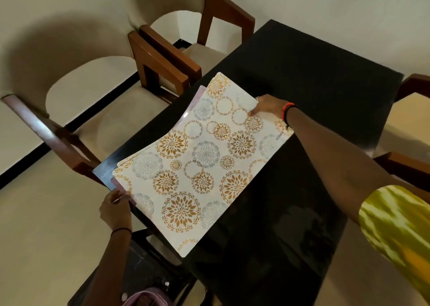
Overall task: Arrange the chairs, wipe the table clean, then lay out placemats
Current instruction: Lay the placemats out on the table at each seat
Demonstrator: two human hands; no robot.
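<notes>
- Three chairs (97, 119): two beyond the left hand (116, 209), a third past the right hand (267, 105).
- One table (314, 84), under both hands.
- Placemats (202, 166) stacked between the hands: several edges show, full count unclear.
- Two hands, one at each end of the stack.

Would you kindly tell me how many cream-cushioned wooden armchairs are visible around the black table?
3: a nearer armchair and a farther armchair side by side along the black table's left edge; a third armchair partly cut off at right. Others may be hidden.

Placemats (197, 163) lie on table (302, 77), chairs (111, 110) left.
</notes>
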